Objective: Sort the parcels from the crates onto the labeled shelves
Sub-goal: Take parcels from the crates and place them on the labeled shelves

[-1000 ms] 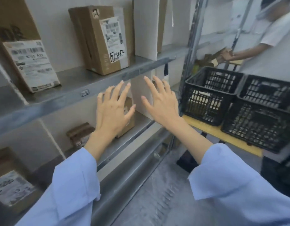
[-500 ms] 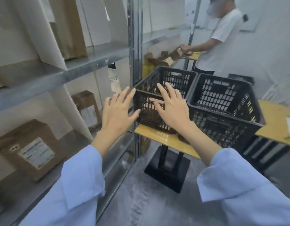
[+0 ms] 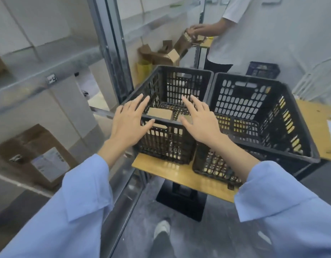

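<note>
Two black plastic crates stand side by side on a wooden table (image 3: 166,170). The left crate (image 3: 179,75) holds a small brown parcel (image 3: 160,113), with a second parcel (image 3: 187,119) beside it, partly hidden. The right crate (image 3: 263,84) shows no parcel. My left hand (image 3: 129,121) hovers over the left crate's near left corner, fingers spread and empty. My right hand (image 3: 200,120) hovers over that crate's near right rim, also spread and empty. A labeled parcel (image 3: 40,157) sits on the metal shelf (image 3: 30,79) unit at left.
A person in a white shirt (image 3: 233,32) handles cardboard boxes (image 3: 168,54) at the far shelf behind the crates. A blue crate (image 3: 262,69) stands on the floor beyond. A shelf upright (image 3: 112,49) rises just left of the crates. My shoe (image 3: 161,229) is on the grey floor.
My view has turned from the shelves to the crates. Both hands, still spread and empty, moved from in front of the shelf to above the left crate.
</note>
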The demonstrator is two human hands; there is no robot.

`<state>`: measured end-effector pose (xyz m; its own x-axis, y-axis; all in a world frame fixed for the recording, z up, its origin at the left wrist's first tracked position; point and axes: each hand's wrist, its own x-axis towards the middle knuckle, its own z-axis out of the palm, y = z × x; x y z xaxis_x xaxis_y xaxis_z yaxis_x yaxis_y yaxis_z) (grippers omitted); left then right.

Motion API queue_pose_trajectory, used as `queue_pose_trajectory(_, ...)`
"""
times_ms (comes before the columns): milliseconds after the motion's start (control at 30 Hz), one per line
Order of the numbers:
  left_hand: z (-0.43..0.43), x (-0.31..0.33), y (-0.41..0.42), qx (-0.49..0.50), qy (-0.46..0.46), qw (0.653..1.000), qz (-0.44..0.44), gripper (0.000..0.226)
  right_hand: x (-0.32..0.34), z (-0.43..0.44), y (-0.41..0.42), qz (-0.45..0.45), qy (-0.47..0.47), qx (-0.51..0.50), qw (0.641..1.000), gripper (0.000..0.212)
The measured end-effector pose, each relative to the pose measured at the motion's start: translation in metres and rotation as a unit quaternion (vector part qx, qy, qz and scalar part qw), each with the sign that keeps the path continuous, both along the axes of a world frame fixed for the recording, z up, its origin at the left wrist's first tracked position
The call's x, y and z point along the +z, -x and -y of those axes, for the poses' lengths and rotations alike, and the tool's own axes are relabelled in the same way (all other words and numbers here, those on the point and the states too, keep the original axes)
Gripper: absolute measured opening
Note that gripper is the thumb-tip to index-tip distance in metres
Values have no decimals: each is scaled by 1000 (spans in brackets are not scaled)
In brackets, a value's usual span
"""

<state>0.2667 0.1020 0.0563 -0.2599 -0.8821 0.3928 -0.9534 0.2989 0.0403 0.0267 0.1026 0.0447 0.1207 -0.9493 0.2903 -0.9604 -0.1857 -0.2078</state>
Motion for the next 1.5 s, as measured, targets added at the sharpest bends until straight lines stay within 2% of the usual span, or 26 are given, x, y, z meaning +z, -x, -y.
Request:
queue_pose_trajectory(367, 172, -45, -22, -99, -130, 987, 5, 77, -52, 143, -10, 42, -134, 22, 990, 68)
queue_pose_trajectory(667, 232, -78, -16, -165, -230, 959, -24, 86, -82, 195, -16, 97, -237, 56, 965, 85)
queue_pose_trajectory(967, 253, -104, -17, -146, -371, 912, -100, 100, -107, 200, -48, 113, -290, 90, 946, 98)
queue_pose_trajectory(1067, 256, -113, -20, -123, -406, 896, -130, 102, -113, 203, -47, 124, -298, 73, 944, 102)
queue_pose_trajectory(1333, 267, -127, -18, -81, -461, 875, -125, 113, -129, 210, -53, 154, -352, 52, 922, 104)
queue_pose_trajectory(1500, 271, -135, -17, -45, -487, 863, -126, 118, -144, 215, -59, 175, -379, 5, 909, 108)
